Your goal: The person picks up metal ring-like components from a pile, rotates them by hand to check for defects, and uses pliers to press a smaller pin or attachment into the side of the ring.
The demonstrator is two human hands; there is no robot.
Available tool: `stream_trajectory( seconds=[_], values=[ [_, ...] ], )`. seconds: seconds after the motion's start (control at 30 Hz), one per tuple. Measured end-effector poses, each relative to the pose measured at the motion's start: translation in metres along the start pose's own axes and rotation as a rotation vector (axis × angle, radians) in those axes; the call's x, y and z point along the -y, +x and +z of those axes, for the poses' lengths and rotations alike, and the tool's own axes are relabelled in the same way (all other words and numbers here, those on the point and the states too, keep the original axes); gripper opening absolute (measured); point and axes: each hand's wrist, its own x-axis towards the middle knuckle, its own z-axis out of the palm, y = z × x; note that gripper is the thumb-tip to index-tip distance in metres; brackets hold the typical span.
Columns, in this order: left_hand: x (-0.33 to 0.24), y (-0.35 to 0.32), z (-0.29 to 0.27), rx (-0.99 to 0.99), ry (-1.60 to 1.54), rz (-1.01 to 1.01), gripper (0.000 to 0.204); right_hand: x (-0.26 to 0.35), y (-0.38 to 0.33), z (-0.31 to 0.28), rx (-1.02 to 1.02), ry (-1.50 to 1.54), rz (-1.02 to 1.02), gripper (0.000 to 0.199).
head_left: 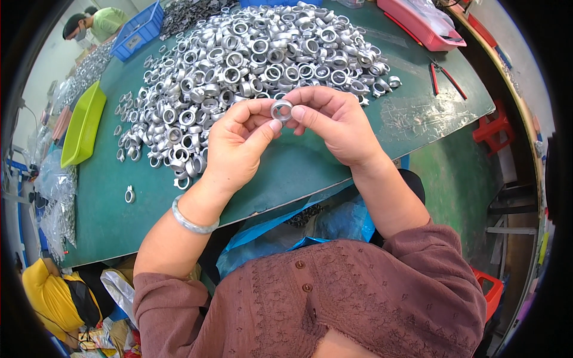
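Observation:
Between my two hands is one silver metal ring (281, 110), raised over the near edge of a big heap of similar rings. My left hand (239, 140) pinches its left side between thumb and fingers. On its right side, my right hand (334, 122) grips it the same way, thumb in front. The heap of metal rings (239, 71) spreads over the green table (286, 179); many of its rings carry a small lug. A single ring (129, 194) lies apart on the table to the left.
A lime-green tray (84, 125) and a blue bin (136, 31) stand at the left. Red-handled pliers (446, 79) and a pink basket (418, 22) are at the right. Below the near edge hangs an opened blue bag (262, 235). Another person (98, 24) works far left.

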Motion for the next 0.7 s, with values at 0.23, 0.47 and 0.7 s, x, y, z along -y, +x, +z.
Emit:
stream_trajectory(
  seconds=[0.23,0.47,0.7],
  values=[
    [-0.0010,-0.0014,0.0015,0.006,0.062,0.067,0.024,0.0019,-0.0016,0.0045,-0.025,0.024,0.023,0.016],
    [0.0003,-0.0012,0.0007,0.028,0.126,0.117,0.024,0.0029,-0.0024,0.0053,-0.036,-0.081,0.004,0.016],
    [-0.0023,-0.0022,0.0028,0.031,0.154,0.133,0.025,0.0002,-0.0003,0.0005,0.008,-0.030,0.016,0.020]
  ],
)
